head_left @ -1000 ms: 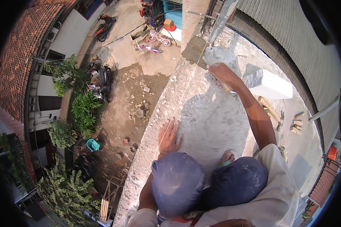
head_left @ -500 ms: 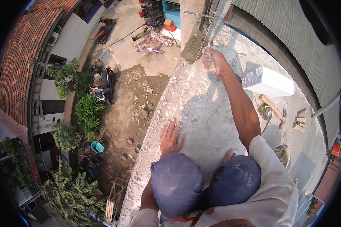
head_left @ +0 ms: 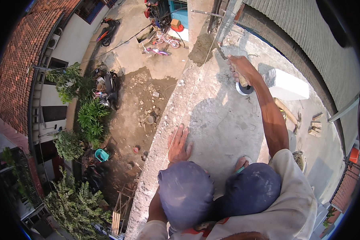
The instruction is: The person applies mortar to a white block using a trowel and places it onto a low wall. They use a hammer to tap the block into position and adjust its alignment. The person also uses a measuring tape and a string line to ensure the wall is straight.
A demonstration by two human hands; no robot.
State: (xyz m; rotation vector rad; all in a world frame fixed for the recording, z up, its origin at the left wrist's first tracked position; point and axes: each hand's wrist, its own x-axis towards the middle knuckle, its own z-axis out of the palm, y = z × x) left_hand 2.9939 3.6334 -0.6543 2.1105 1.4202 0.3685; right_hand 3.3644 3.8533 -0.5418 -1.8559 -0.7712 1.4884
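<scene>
My right hand [head_left: 241, 68] is closed round the wooden handle of a trowel [head_left: 243, 80]. Its narrow dark blade points away from me, toward the right side of a patch of wet grey mortar [head_left: 201, 51] at the far end of the concrete ledge [head_left: 224, 132]. Over the mortar and along the ledge's left side runs a taut string [head_left: 199, 80]. My left hand [head_left: 179, 145] lies flat on the rough left edge, fingers spread, holding nothing. Below my right wrist is a round dark thing with a white rim [head_left: 244, 89], partly hidden by the hand.
To the right lie a white block [head_left: 289, 85], a hammer [head_left: 286, 111] and several small wood pieces [head_left: 315, 128]. A metal post [head_left: 229, 24] stands beyond the mortar. Left of the ledge is a drop to the yard [head_left: 136, 104], where bikes and plants stand.
My right hand has moved right and slightly nearer with the trowel, away from the mortar. The white-rimmed round thing now shows more, and the tape measure is mostly hidden. My left hand stays put.
</scene>
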